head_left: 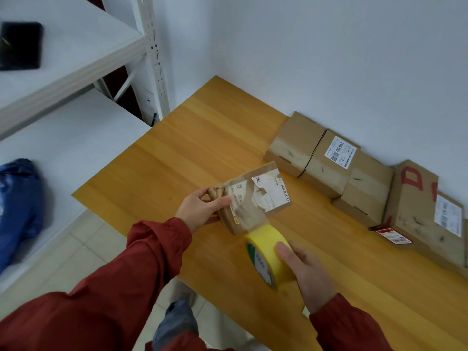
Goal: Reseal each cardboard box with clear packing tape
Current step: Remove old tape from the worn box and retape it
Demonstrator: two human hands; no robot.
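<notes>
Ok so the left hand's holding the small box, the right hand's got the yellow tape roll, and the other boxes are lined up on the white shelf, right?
No. In the head view the other boxes are lined up on the wooden table, not on the white shelf. The left hand does hold the small box and the right hand the yellow tape roll.

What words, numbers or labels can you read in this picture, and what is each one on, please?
"D", a big red letter, on the large box at the right.
White label on the middle box: too blurred to read.
Torn label on the small box in the left hand: blurred.
Print on the tape roll in the right hand: too small.
</notes>
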